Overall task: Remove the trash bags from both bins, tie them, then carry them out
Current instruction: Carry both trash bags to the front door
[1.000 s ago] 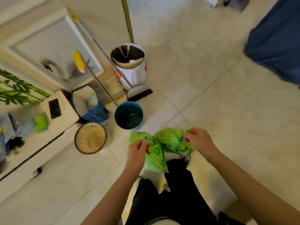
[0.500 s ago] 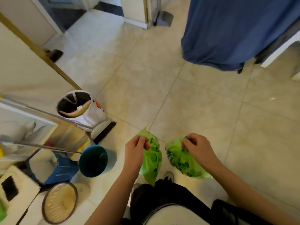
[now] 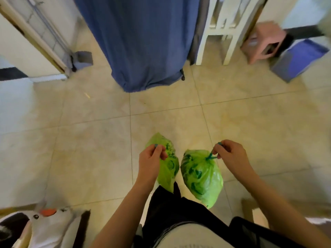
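Head view: left hand (image 3: 151,161) pinches the top of one green trash bag (image 3: 169,167), right hand (image 3: 231,155) pinches the tied neck of the other bag (image 3: 201,173) (both hang above the tiled floor (image 3: 89,149)).

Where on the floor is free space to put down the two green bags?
Bare tiles lie ahead, between the blue curtain and the hands. It is crowded at the penguin bin and near the pink stool.
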Action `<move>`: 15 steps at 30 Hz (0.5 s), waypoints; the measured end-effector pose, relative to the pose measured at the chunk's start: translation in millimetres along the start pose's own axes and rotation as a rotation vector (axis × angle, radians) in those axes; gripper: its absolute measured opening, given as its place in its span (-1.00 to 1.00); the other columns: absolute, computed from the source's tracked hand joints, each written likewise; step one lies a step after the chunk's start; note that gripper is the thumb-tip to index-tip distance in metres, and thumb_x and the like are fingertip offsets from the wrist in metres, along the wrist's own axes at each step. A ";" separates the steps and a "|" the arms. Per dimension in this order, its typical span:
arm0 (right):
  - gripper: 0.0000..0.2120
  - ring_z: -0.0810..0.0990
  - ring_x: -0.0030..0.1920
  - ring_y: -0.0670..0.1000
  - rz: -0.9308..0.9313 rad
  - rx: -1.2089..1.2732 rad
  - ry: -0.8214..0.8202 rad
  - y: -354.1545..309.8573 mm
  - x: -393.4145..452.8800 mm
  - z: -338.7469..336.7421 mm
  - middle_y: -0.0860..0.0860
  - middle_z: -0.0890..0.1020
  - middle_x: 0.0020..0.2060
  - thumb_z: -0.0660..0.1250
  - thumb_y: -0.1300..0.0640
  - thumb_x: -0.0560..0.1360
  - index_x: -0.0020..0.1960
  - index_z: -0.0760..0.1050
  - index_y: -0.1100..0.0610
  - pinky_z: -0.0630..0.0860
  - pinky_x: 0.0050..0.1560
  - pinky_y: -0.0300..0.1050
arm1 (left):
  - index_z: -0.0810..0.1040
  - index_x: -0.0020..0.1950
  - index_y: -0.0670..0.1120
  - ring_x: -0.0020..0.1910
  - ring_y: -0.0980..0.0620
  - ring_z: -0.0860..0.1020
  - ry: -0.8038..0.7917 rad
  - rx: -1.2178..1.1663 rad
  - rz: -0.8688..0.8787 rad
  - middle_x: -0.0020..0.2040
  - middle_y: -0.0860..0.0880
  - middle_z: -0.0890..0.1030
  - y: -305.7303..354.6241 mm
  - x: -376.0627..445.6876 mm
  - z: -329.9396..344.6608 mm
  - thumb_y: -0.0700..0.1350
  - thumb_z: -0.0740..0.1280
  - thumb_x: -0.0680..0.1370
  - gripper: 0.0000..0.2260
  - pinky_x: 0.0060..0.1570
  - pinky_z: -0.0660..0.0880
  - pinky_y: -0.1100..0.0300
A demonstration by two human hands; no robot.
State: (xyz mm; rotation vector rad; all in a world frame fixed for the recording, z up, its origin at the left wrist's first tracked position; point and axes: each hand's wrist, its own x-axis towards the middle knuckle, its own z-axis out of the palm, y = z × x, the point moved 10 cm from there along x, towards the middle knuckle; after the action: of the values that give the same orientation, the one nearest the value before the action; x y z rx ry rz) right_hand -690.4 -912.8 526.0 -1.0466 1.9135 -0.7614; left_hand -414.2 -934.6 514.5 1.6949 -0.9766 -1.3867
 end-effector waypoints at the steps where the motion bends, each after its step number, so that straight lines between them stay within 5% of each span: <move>1: -0.78 0.59 -0.34 0.03 0.016 0.007 0.041 -1.5 12.0 -13.2 0.00 0.63 -0.42 0.29 0.22 0.47 -0.32 0.59 0.16 0.47 -0.23 -0.03 | 0.59 -0.18 -0.25 -0.31 0.05 0.51 -0.043 0.017 0.004 -0.37 -0.06 0.55 11.3 15.8 15.4 -0.19 0.20 0.60 -0.75 -0.01 0.51 0.10; 6: -0.83 0.62 -0.23 0.16 0.080 0.011 0.180 -8.1 65.5 -77.5 -0.01 0.64 -0.38 0.29 0.21 0.46 -0.27 0.58 0.17 0.51 -0.20 0.03 | 0.57 -0.24 -0.21 -0.31 0.03 0.50 -0.252 0.138 0.040 -0.37 -0.07 0.56 66.9 89.4 102.3 -0.19 0.21 0.60 -0.74 -0.02 0.51 0.05; 9: -0.85 0.63 -0.23 0.10 0.113 0.031 0.308 -9.8 91.9 -128.5 -0.07 0.63 -0.40 0.29 0.21 0.47 -0.23 0.59 0.21 0.45 -0.29 -0.15 | 0.53 -0.30 -0.19 -0.29 0.02 0.49 -0.397 0.192 0.080 -0.37 -0.07 0.52 100.0 118.4 165.6 -0.19 0.21 0.60 -0.71 -0.04 0.49 0.07; 15: -0.83 0.65 -0.23 0.03 0.166 0.112 0.430 10.3 142.8 -214.9 -0.09 0.64 -0.39 0.28 0.17 0.47 -0.26 0.58 0.16 0.53 -0.18 -0.04 | 0.52 -0.25 -0.22 -0.32 0.02 0.49 -0.559 0.238 0.147 -0.38 -0.11 0.48 147.0 152.4 295.7 -0.21 0.19 0.61 -0.74 -0.07 0.50 0.05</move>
State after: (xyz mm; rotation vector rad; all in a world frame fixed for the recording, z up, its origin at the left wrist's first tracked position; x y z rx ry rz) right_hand -926.8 -1006.1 571.8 -0.6807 2.2532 -1.0471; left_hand -701.5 -1156.9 532.9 1.3773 -1.5945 -1.7387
